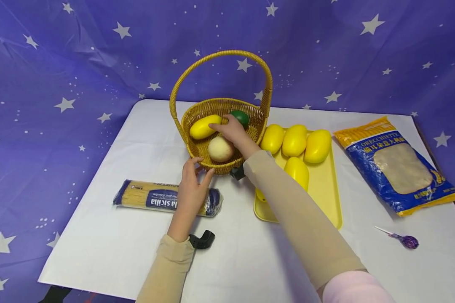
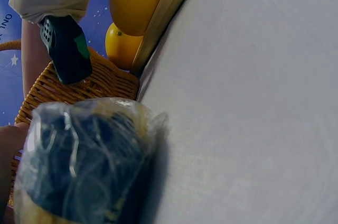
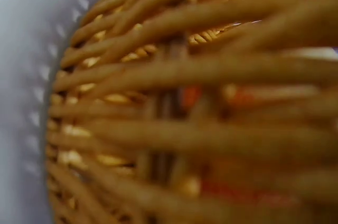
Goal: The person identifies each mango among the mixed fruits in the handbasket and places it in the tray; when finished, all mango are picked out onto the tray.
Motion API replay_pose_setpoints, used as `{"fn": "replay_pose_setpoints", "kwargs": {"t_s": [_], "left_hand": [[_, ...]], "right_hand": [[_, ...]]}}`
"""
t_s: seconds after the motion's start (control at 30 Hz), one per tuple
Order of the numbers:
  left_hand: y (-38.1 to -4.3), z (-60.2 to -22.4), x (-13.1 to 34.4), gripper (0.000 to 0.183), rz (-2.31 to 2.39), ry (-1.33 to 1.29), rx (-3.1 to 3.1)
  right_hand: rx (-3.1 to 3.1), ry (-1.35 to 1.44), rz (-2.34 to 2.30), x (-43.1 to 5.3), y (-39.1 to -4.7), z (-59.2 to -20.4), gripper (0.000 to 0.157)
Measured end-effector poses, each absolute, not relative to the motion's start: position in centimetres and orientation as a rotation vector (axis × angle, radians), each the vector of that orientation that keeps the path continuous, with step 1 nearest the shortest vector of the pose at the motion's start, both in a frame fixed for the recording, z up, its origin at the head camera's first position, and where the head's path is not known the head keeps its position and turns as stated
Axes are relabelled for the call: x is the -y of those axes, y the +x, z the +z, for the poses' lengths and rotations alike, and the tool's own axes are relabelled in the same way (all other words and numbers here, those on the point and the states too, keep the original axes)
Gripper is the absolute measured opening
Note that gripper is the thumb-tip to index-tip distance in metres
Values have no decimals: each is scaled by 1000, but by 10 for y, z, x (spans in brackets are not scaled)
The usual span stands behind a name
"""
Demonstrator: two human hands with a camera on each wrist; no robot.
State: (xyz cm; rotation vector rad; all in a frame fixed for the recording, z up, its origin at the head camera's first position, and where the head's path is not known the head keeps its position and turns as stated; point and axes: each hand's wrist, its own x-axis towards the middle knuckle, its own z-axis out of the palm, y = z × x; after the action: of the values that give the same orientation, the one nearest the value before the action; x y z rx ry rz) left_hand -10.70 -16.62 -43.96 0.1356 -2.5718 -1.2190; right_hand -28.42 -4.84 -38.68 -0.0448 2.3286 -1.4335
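Note:
A wicker basket (image 1: 223,169) with a tall arched handle stands at the back middle of the table. In it lie a yellow mango (image 1: 202,128), a pale round peach-like fruit (image 1: 220,150) and a dark green fruit (image 1: 241,118), partly hidden by the right hand. Reaching in over the right rim, the right hand (image 1: 235,131) grips the mango's right end, thumb on top. The left hand (image 1: 192,188) holds the basket's front rim, its wrist above a spaghetti pack (image 1: 142,195). Close wickerwork (image 3: 211,129) fills the right wrist view.
Right of the basket, a yellow tray (image 1: 324,198) bears several more mangoes (image 1: 295,141), partly behind the right sleeve. Farther right lies a blue-and-orange orecchiette bag (image 1: 402,168), with a purple lollipop (image 1: 407,241) in front of it. A starry purple cloth (image 1: 307,50) hangs behind the table.

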Motion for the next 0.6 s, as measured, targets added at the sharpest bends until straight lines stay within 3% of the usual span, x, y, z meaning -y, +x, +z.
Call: {"fn": "replay_pose_setpoints", "kwargs": {"t_s": [0.6], "left_hand": [[-108, -441, 165, 48, -1193, 97, 2549]], "right_hand": [[-2236, -137, -1525, 61, -295, -394, 75]]}}
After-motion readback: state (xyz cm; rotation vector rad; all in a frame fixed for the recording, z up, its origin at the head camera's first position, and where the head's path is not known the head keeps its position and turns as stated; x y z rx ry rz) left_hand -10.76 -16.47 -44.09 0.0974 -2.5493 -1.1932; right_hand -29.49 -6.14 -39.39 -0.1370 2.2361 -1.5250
